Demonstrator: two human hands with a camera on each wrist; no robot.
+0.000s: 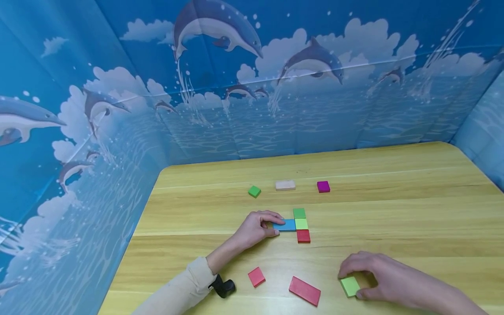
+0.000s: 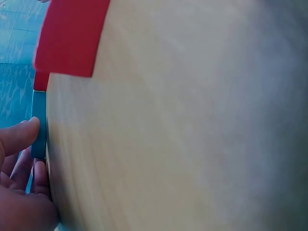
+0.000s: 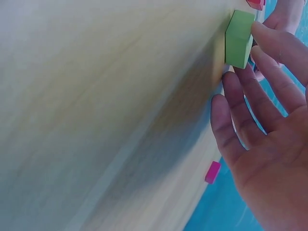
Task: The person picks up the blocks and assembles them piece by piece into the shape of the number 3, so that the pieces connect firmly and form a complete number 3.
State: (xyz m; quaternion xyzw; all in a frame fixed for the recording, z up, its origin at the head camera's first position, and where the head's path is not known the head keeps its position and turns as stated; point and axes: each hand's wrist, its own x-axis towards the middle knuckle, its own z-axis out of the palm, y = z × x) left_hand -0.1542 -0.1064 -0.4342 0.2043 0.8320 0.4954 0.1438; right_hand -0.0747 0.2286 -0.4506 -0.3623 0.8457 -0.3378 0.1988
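My left hand (image 1: 256, 228) pinches the left end of a flat blue rectangular block (image 1: 287, 225) between thumb and fingers. The block's right end meets a short column of squares: a green block (image 1: 299, 213) at the far end, a light green block (image 1: 301, 223) in the middle and a red block (image 1: 303, 236) nearest me. In the left wrist view, the thumb lies against the side of the blue block (image 2: 39, 125). At the front right, my right hand (image 1: 390, 278) holds another light green square block (image 1: 350, 286), thumb on one side and fingers on the other.
On the wooden table (image 1: 189, 262), a pink-red square (image 1: 257, 277) and a red rectangular block (image 1: 305, 291) lie near me. Farther back are a green block (image 1: 254, 191), a pale block (image 1: 285, 185) and a purple block (image 1: 323, 187). A blue dolphin curtain (image 1: 236, 131) surrounds the table.
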